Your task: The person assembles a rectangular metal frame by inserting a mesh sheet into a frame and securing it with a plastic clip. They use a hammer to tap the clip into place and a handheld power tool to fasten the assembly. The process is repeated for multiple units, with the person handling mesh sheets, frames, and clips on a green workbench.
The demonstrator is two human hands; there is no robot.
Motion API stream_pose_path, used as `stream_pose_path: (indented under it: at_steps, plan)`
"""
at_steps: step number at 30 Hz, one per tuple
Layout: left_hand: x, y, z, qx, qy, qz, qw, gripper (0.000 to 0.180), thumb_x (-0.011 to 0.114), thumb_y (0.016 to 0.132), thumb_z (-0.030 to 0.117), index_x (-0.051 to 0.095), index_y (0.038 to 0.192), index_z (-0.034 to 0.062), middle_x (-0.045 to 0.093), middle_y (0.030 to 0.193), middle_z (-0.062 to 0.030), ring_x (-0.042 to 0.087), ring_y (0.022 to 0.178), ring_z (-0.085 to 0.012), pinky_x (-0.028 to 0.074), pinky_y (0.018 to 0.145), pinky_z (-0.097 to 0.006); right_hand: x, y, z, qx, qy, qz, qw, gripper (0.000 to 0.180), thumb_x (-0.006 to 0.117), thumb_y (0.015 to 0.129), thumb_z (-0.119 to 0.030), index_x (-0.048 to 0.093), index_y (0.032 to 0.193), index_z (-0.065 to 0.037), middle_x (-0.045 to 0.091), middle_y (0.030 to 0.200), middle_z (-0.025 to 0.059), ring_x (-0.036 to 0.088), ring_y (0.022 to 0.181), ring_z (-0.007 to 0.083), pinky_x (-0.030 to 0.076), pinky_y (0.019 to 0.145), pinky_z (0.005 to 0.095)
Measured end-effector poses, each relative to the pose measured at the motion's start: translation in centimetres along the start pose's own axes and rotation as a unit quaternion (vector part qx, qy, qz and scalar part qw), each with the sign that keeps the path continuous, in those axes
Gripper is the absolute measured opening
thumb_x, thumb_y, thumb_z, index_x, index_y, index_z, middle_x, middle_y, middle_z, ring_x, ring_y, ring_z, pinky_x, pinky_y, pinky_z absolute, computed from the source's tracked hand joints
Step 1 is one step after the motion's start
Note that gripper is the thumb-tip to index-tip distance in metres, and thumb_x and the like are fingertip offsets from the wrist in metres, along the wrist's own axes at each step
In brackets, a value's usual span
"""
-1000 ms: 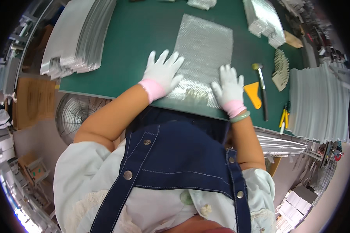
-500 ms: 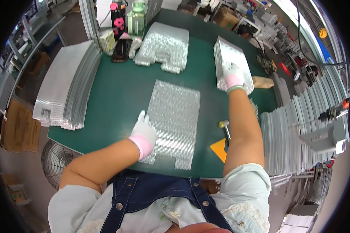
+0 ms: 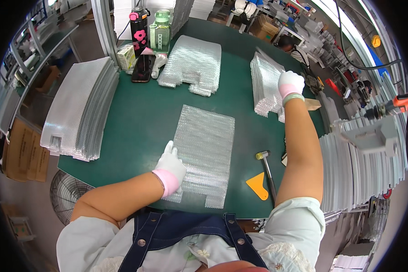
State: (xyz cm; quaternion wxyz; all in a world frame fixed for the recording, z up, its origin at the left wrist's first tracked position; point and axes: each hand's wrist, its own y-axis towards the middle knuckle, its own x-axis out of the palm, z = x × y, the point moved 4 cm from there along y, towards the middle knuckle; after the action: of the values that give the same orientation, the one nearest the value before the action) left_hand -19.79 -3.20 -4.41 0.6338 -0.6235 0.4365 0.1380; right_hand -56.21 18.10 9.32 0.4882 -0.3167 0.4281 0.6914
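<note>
A silvery, finely textured sheet [image 3: 207,149] with a notch in its near edge lies in front of me on the green table. Gloved in white with a pink cuff, my left hand [image 3: 171,165] rests on its left edge, fingers outstretched. My right hand [image 3: 290,85], gloved likewise, is closed at the right edge of a stack of similar sheets [image 3: 261,88] at the far right. It grips the top sheet [image 3: 270,63], which looks bent up from the stack; the fingertips are hidden.
More sheets stand piled at the left [image 3: 77,109] and far middle [image 3: 192,61]. Bottles [image 3: 160,34] and a phone [image 3: 143,68] sit at the back left. A mallet [image 3: 267,167] and a yellow scraper [image 3: 258,186] lie near my right forearm. Grey panels [image 3: 349,167] line the right.
My right hand has shifted right across its stack to the edge and closed, and the top sheet has bent up. My left hand stays on the middle sheet. The view has shifted slightly.
</note>
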Motion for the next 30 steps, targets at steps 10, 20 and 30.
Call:
stream_pose_path:
  at_steps: [10,20,30]
  plan:
    - [1.2,-0.2,-0.3,-0.033,-0.019,0.046,0.998,0.097,0.071,0.071,0.072,0.055,0.136,0.0015,0.053,0.143,-0.0175,0.035,0.144,-0.0295,0.009,0.122,-0.052,4.1,-2.2,-0.2,-0.096,-0.022,-0.133,0.986,0.031,0.060,0.090,-0.020,0.072,0.117,-0.012,0.068,0.125,0.0137,0.066,0.114,0.0315,0.049,0.098,0.0454]
    - [1.0,-0.5,-0.4,-0.046,-0.020,0.050,0.997,0.097,0.073,0.070,0.071,0.055,0.136,0.0015,0.053,0.143,-0.0167,0.037,0.143,-0.0295,0.011,0.122,-0.051,6.6,-5.8,0.5,0.164,0.304,-0.148,0.927,0.076,0.068,0.081,-0.050,0.053,0.139,-0.003,0.060,0.136,0.0200,0.057,0.126,0.0361,0.044,0.107,0.0423]
    - [1.0,0.0,-0.2,-0.037,-0.005,0.039,0.999,0.100,0.071,0.070,0.073,0.054,0.136,0.0000,0.053,0.142,-0.0172,0.036,0.144,-0.0296,0.011,0.122,-0.051,9.9,-1.6,3.0,0.093,0.457,-0.048,0.883,0.071,0.071,0.081,-0.054,0.065,0.124,0.002,0.062,0.129,0.0251,0.061,0.120,0.0350,0.047,0.102,0.0423]
